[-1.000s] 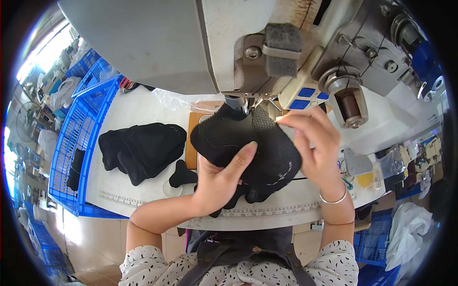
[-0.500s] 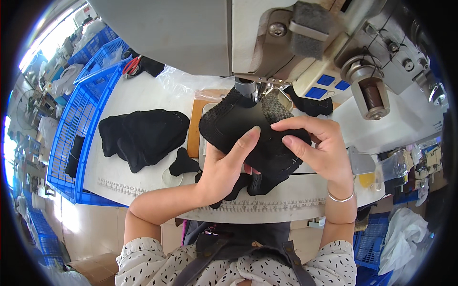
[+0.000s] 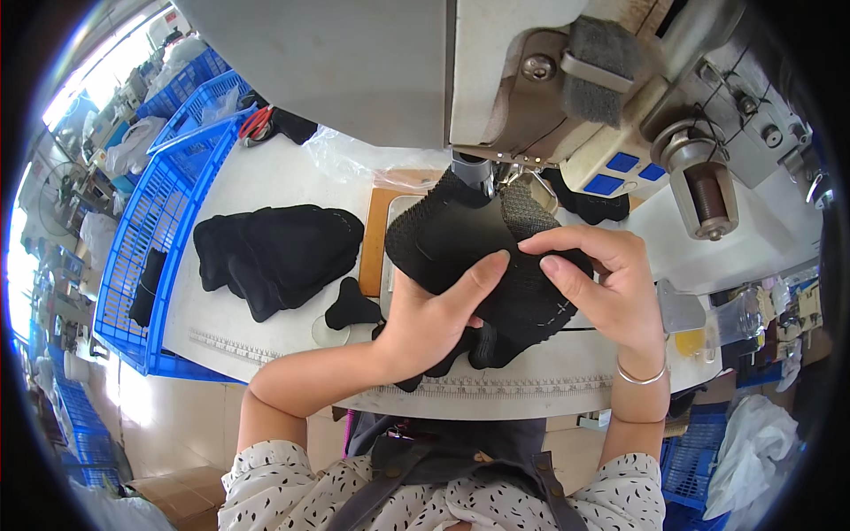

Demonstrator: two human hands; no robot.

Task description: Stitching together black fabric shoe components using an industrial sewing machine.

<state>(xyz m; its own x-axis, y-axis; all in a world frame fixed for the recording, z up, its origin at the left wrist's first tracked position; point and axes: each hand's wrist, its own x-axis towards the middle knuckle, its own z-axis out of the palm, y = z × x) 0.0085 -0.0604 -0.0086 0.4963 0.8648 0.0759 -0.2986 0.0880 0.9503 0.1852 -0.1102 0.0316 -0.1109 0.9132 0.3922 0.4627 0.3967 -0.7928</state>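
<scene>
Under the sewing machine's presser foot (image 3: 509, 173) lies a black mesh fabric piece (image 3: 465, 234), with a smooth dark patch on it and light stitch marks near its right edge. My left hand (image 3: 434, 319) grips its lower left side, thumb on top and the other fingers mostly hidden beneath. My right hand (image 3: 606, 279) is closed on its right side, with the index fingertip and thumb on the fabric close to the left thumb. Below my hands, more black fabric (image 3: 496, 350) hangs over the table. A small black cut piece (image 3: 351, 303) rests by my left wrist.
A stack of black fabric pieces (image 3: 279, 257) lies on the white table (image 3: 199, 310) at left. Beyond it are a blue crate (image 3: 133, 292) and red-handled scissors (image 3: 256, 124). A ruler strip (image 3: 513, 386) runs along the front edge. The machine head (image 3: 513, 80) hangs close above my hands.
The whole view has shifted slightly, so the scene sits further right. My left thumb has come a little closer to my right fingertips. Both hands keep hold of the fabric.
</scene>
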